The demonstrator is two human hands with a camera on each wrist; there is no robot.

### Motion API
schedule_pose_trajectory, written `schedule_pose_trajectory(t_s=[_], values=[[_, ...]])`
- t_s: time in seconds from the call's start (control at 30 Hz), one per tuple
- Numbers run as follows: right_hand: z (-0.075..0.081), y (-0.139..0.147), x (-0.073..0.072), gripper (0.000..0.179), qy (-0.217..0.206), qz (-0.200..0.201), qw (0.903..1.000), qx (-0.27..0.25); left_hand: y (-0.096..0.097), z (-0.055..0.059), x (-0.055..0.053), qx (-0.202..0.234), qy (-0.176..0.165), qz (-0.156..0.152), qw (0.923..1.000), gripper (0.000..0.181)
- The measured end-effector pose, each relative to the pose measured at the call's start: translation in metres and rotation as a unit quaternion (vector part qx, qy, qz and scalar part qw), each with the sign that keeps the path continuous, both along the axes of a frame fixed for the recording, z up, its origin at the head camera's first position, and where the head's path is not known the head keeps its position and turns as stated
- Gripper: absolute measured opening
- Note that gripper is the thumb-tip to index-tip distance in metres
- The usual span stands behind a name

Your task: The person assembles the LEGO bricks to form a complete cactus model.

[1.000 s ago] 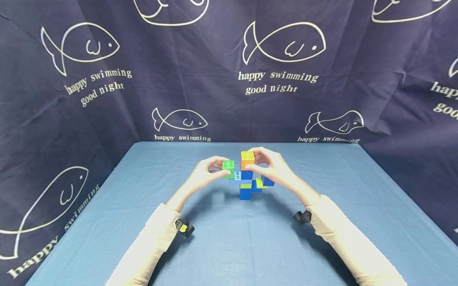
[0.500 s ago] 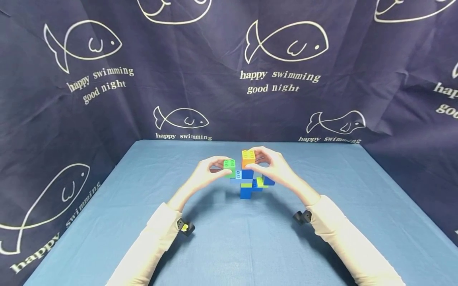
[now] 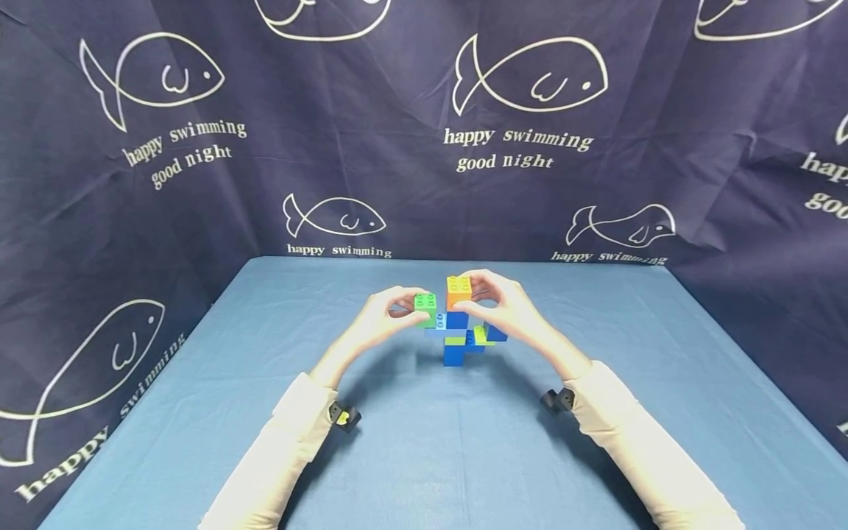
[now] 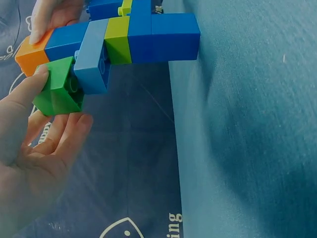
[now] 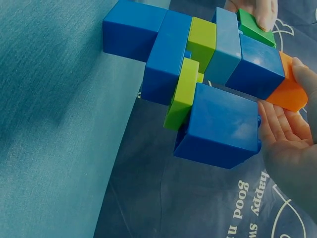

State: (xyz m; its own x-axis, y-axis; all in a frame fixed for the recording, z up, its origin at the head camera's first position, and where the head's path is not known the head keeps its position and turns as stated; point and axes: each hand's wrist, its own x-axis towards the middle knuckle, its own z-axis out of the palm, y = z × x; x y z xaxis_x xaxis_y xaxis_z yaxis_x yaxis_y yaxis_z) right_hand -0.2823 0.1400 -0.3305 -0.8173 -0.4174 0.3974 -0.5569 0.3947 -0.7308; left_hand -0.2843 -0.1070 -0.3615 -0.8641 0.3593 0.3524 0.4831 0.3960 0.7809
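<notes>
My left hand [image 3: 384, 318] pinches a green brick [image 3: 425, 312] between thumb and fingers. That brick is right at the left end of a light blue brick [image 4: 92, 59], tilted in the left wrist view with part of its hollow underside showing. With thumb and fingers my right hand [image 3: 501, 303] holds an orange brick [image 3: 458, 298], the top of a stepped brick structure. Beneath the orange come a dark blue brick [image 5: 257, 67], the light blue one, a lime brick [image 5: 201, 42] and blue bricks [image 3: 453, 356] at the foot.
The structure's right arm carries a thin lime brick [image 5: 182, 96] and a big blue brick [image 5: 223, 124], which juts out under my right hand. A blue cloth covers the table [image 3: 424, 456]. Behind it hangs a dark curtain [image 3: 411, 147] with fish prints.
The green brick has shifted very slightly right, closer to the orange one. Both hands keep their grips, and the structure stands as before; the head view has tilted a little.
</notes>
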Motion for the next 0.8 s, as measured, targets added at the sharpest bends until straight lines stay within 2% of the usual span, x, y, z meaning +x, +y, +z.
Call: schedule_pose_trajectory(t_s=[0.17, 0.53, 0.8], values=[[0.0007, -0.0004, 0.0002, 0.045, 0.003, 0.000, 1.0000, 0.001, -0.0007, 0.0013, -0.0005, -0.006, -0.002, -0.001, 1.0000, 0.037], [-0.0004, -0.0008, -0.0003, 0.044, 0.003, 0.002, 1.0000, -0.002, -0.0010, 0.0010, 0.0003, -0.006, 0.020, -0.011, 0.9997, 0.036], [0.0017, -0.0017, 0.0014, 0.045, -0.003, -0.004, 1.0000, 0.004, -0.0018, 0.0002, 0.0002, 0.001, 0.008, -0.015, 0.9999, 0.038]])
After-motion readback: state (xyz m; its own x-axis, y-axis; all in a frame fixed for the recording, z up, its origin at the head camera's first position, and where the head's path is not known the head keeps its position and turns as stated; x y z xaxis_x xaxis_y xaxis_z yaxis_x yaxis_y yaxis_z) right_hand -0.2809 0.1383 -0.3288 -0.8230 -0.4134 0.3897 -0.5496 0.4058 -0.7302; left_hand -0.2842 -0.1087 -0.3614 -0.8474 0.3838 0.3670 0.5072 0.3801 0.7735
